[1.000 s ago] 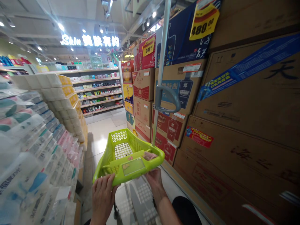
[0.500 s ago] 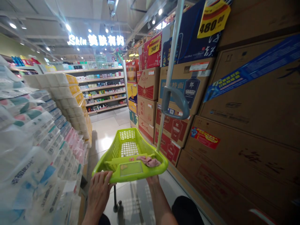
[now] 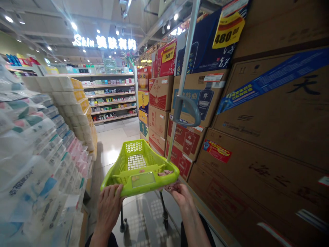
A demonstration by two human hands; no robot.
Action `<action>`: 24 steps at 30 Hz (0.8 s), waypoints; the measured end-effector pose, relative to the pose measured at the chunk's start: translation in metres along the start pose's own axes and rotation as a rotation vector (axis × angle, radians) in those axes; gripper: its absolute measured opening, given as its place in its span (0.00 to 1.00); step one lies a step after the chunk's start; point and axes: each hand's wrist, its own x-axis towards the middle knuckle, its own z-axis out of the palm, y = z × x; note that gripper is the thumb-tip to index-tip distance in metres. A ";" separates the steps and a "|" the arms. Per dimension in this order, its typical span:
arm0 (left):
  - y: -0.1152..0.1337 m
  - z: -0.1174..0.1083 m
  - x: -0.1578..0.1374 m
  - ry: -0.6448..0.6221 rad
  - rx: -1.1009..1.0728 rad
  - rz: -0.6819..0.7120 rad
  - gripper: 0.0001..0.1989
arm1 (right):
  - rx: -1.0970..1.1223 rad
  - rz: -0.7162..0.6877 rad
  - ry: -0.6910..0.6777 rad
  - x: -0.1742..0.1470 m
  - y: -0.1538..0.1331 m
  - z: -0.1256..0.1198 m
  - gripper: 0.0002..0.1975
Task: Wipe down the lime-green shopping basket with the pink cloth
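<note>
A lime-green shopping cart stands directly in front of me, its basket mesh bare at the far end. My left hand is closed over the near left corner of its rim. Below the near right corner, my right hand pinches what looks like part of a pink cloth. More of that cloth lies above, in the tray behind the handle. A flat clear panel is set into the handle. From the cart's right side rises a metal pole with a grey loop grip.
Stacked cartons form a wall close on the right. Plastic-wrapped tissue packs are piled at the left, with white-and-yellow bundles beyond. Pale floor runs ahead to shelves of small goods.
My right hand has come out to the right from under the rim. Much of the pink cloth has left the tray, and part shows below the rim. The cart sits slightly further left in view.
</note>
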 end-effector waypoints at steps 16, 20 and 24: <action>0.001 0.011 0.010 0.108 -0.244 -0.031 0.13 | -1.020 -0.907 0.045 -0.007 0.016 0.024 0.19; 0.005 0.009 0.011 0.122 -0.243 -0.063 0.12 | -1.077 -0.685 0.020 0.027 -0.007 0.026 0.15; 0.009 0.009 0.012 0.132 -0.220 -0.097 0.12 | -1.129 -0.775 -0.193 -0.019 0.006 0.051 0.20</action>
